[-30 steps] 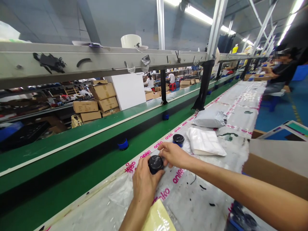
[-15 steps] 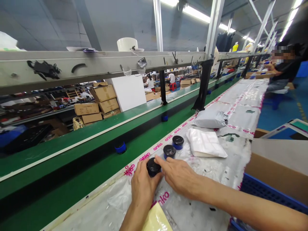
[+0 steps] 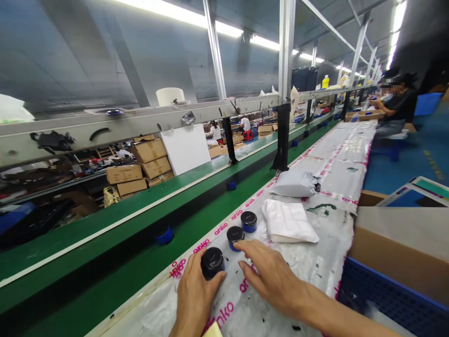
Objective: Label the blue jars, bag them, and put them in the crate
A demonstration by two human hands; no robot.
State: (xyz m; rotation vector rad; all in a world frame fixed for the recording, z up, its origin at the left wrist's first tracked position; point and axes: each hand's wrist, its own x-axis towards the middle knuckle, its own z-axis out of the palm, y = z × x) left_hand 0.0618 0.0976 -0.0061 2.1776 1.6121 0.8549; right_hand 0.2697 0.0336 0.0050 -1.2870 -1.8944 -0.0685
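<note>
Three squat blue jars with glossy black lids stand in a row on the plastic-covered bench [image 3: 329,161]. My left hand [image 3: 194,290] is curled around the near jar [image 3: 213,262], thumb on one side and fingers on the other. Thumb and fingers apart, my right hand [image 3: 273,278] is open and holds nothing. Its index fingertip overlaps the edge of the middle jar [image 3: 235,236]; whether they touch I cannot tell. The far jar [image 3: 249,221] stands just beyond. A corner of yellow paper [image 3: 213,330] shows beside my left wrist.
Left of the bench runs a green conveyor belt [image 3: 196,220] carrying blue pieces [image 3: 164,235]. A white packet [image 3: 289,221] and a grey bag [image 3: 294,183] lie ahead. At right are a cardboard box [image 3: 393,248] and a blue crate [image 3: 389,290]. A person [image 3: 401,105] sits farther along.
My right hand has come off the near jar's lid, and its fingers have spread by the middle jar. The left hand stays around the near jar. The camera view has shifted.
</note>
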